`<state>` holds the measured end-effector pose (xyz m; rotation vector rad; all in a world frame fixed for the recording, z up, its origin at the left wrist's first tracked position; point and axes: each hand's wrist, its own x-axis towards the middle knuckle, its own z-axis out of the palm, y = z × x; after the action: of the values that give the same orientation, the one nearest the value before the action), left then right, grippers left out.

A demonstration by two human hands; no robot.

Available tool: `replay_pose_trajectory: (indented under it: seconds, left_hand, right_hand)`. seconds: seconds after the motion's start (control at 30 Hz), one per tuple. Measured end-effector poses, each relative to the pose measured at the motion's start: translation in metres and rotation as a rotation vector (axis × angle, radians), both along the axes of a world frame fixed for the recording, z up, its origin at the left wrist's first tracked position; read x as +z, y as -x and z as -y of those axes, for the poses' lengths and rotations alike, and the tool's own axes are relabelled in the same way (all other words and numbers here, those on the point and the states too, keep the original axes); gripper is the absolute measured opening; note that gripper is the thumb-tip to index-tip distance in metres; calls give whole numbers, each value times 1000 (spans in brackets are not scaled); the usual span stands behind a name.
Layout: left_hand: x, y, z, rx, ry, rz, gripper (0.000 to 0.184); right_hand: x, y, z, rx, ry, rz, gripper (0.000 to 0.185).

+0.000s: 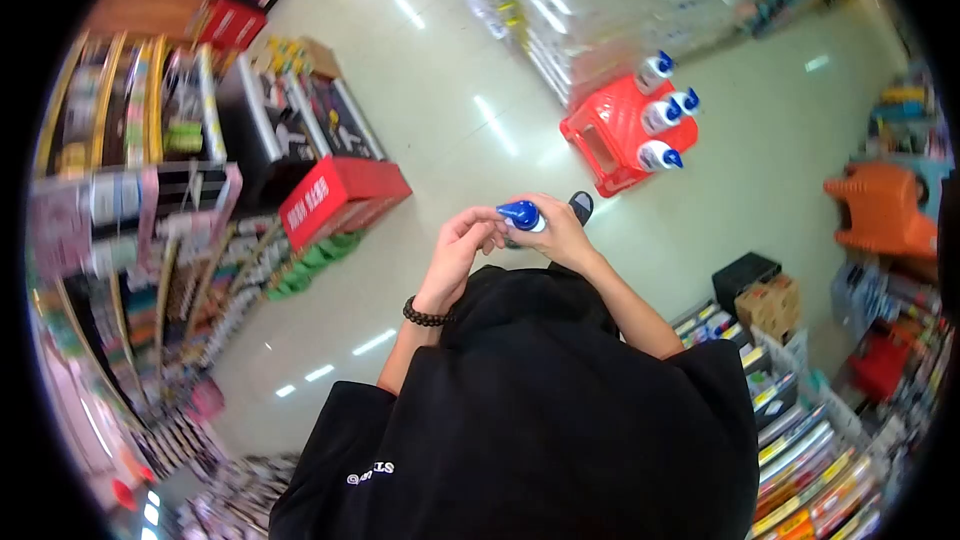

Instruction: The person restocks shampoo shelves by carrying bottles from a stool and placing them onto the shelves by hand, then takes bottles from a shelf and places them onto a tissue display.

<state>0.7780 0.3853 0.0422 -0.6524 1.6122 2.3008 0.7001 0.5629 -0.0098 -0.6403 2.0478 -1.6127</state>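
Fingers of the right hand point(562, 230) curled round a white bottle with blue pump top point(520, 214), mid-frame; bottle sits between the two hands. Left hand point(462, 245): fingers bent, partly closed, tips just left of the pump top; contact, cannot tell. Four similar bottles point(659, 117) on red stool point(612, 118), upper right.

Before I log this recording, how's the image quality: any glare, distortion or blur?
Head view: pale glare streaks on the floor; wide-angle distortion bows the shelves at left, with black corners; the pale stack at top looks smeared; the blue-topped bottle in the right hand looks clearer.
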Motion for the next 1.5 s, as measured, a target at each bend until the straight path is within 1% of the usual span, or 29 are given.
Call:
replay_pose_trajectory:
  seconds: [0.07, 0.17, 0.3, 0.33, 0.37, 0.43, 0.5, 0.57, 0.63, 0.7, 0.73, 0.77, 0.87, 0.9, 0.97, 1.03, 1.07, 1.17, 1.27, 1.3, 1.33, 1.37, 1.43, 1.5]
  left_hand:
    - [5, -36, 19, 77, 148, -86, 26]
    - [-2, -95, 53, 151, 486, -281, 36]
    - [2, -191, 92, 73, 332, -250, 55]
    - [-4, -219, 101, 83, 279, -185, 61]
    - [0, -244, 110, 192, 225, -231, 60]
    - [5, -288, 127, 261, 337, -187, 63]
    - [-2, -334, 141, 370, 470, -137, 62]
    - [8, -372, 154, 566, 493, -157, 55]
    - [11, -410, 163, 755, 418, -146, 55]
    - [0, -433, 170, 993, 337, -277, 55]
    - [15, -447, 177, 1082, 240, -297, 52]
    - [8, -461, 183, 1163, 201, -354, 51]
    - [12, -498, 205, 1375, 230, -340, 50]
    - [7, -511, 213, 1421, 250, -333, 49]
    - [-1, -537, 239, 1529, 252, -297, 44]
    - [-10, -560, 269, 1655, 215, -240, 36]
    - [-10, -572, 288, 1652, 330, -120, 27]
    - [5, -610, 336, 1702, 360, -8, 27]
    - [16, -648, 381, 1690, 447, 123, 27]
    - [19, -661, 394, 1650, 508, 154, 28]
    - [21, -673, 408, 1613, 566, 179, 28]
    - [24, -683, 426, 1577, 622, 202, 28]
    - [37, -692, 456, 1618, 607, 147, 24]
    - [40, -698, 485, 1670, 579, 60, 23]
  right_hand:
    - [17, -23, 32, -12, 29, 85, 34]
    - [37, -68, 81, -39, 60, 166, 35]
    - [70, -144, 148, -63, 125, 220, 24]
    - [77, -164, 164, -61, 142, 247, 22]
    - [87, -184, 183, -41, 145, 312, 18]
    - [82, -215, 214, 59, 149, 258, 17]
    - [89, -249, 246, 206, 59, 294, 23]
    - [92, -276, 280, 444, 157, 81, 36]
    - [92, -308, 305, 659, 187, 434, 46]
    - [92, -328, 331, 923, 57, 270, 47]
    - [83, -343, 342, 1015, 30, 236, 46]
    - [72, -358, 354, 1108, 0, 207, 46]
    - [62, -398, 399, 1340, -32, 369, 48]
    - [51, -410, 414, 1405, -15, 347, 51]
    - [49, -437, 455, 1541, -27, 430, 57]
    - [37, -461, 501, 1707, -184, 306, 61]
    - [42, -474, 526, 1780, -253, 243, 63]
    - [66, -509, 590, 1873, -310, 256, 66]
    - [58, -546, 641, 1892, -142, 389, 65]
    - [55, -558, 655, 1894, -88, 432, 65]
    - [51, -570, 668, 1891, -85, 509, 64]
    - [50, -580, 682, 1888, -93, 518, 64]
    - [59, -596, 712, 1878, -111, 526, 63]
    - [61, -606, 740, 1856, -150, 487, 64]
